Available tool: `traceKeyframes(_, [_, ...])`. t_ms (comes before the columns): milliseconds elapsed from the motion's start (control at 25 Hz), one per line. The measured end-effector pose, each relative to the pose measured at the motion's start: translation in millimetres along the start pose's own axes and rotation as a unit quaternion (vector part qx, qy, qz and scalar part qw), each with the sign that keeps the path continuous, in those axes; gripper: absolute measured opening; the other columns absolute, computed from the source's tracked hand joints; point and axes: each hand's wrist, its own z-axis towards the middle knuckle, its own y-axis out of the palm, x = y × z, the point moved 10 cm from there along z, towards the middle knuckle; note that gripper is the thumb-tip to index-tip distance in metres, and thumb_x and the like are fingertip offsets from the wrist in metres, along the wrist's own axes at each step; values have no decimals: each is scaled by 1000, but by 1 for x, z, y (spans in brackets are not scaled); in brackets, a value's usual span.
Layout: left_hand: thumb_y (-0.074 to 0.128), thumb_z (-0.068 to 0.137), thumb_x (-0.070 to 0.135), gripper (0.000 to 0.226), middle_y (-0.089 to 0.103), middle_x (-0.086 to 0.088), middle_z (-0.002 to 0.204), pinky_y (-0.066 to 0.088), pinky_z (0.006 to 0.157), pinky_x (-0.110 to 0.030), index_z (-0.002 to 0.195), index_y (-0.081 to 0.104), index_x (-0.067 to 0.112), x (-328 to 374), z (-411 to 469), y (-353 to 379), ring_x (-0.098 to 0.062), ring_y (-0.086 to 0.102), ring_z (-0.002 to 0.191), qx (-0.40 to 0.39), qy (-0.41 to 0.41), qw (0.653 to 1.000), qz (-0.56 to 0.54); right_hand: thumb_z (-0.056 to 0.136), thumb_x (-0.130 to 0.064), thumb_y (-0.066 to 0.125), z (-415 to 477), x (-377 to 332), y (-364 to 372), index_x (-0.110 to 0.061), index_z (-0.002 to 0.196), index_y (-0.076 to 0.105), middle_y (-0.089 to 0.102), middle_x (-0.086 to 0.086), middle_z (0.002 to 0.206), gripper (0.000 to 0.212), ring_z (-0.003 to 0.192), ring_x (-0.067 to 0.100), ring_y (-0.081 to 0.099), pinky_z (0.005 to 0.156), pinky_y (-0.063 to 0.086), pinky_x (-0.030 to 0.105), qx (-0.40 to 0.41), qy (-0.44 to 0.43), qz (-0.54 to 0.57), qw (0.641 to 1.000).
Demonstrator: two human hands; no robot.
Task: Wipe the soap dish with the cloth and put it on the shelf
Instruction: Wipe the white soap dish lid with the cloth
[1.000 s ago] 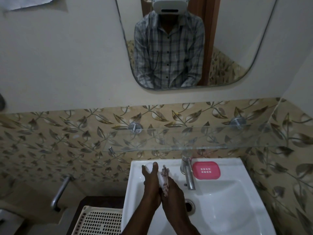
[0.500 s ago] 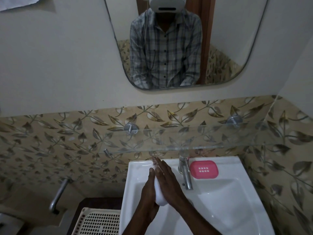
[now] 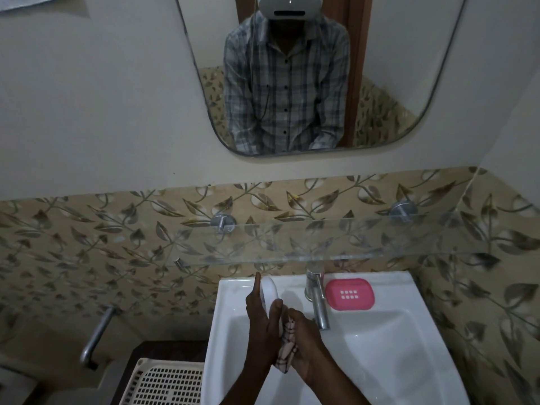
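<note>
Over the white sink basin (image 3: 409,361), my left hand (image 3: 258,320) holds a white oval soap dish piece (image 3: 270,290) upright on its edge, thumb pointing up. My right hand (image 3: 308,343) presses a checked cloth (image 3: 287,346) against the dish's lower part. The dish's lower half is hidden between my hands. A pink soap dish tray (image 3: 349,294) with small holes lies flat on the sink rim to the right of the tap. The glass shelf (image 3: 321,244) spans the tiled wall just above the sink, with nothing on it.
A chrome tap (image 3: 317,305) stands right beside my right hand. A mirror (image 3: 380,83) hangs above the shelf. A cream plastic basket (image 3: 163,384) sits left of the sink, and a metal pipe (image 3: 98,334) sticks out of the left wall.
My right hand has slid down along the dish toward me with the cloth, uncovering the dish's upper end. My left hand still holds the dish.
</note>
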Motion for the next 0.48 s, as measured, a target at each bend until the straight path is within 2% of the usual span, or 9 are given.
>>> traceKeyframes(80, [41,84,63,68,33,29,136,25,113,-33,145,12,54,-2,-3,2,6,30,134,-4,12,1000,21,99,-27,53,2,5,-5,8,107,69,73,29,101,39,97,41,71,94,53,55,-9,17,3,1000])
traceKeyframes(120, [42,83,63,69,33,25,137,25,113,-32,145,13,53,-2,-2,1,-2,30,135,-6,15,1000,23,97,-24,55,1,6,-6,9,107,70,73,29,101,37,97,41,70,95,52,57,-19,24,11,999])
traceKeyframes(240, [46,81,65,75,27,33,134,25,110,-32,148,17,49,-9,2,-4,-6,31,132,-11,12,999,41,82,-18,61,-2,-2,-5,7,104,71,74,26,98,35,90,38,72,93,52,55,-76,23,62,995])
traceKeyframes(320, [48,80,66,76,27,34,137,25,112,-32,149,21,46,-21,0,-18,-7,31,135,14,7,999,41,88,-19,51,-4,-10,-1,7,121,63,67,28,118,44,108,40,65,103,44,55,-131,50,149,979])
traceKeyframes(400, [48,83,68,74,30,24,150,23,117,-35,149,26,42,-50,0,-34,-10,29,143,55,-59,996,-34,95,-27,44,-5,-22,1,-1,134,54,53,25,140,48,132,39,47,116,28,56,-161,79,231,956])
traceKeyframes(480, [47,83,74,82,37,2,155,22,122,-40,149,36,26,-84,-6,-29,-18,34,144,43,-212,953,-210,96,-40,49,-3,-28,4,-6,133,54,52,21,142,51,138,37,42,118,24,54,-184,88,253,946])
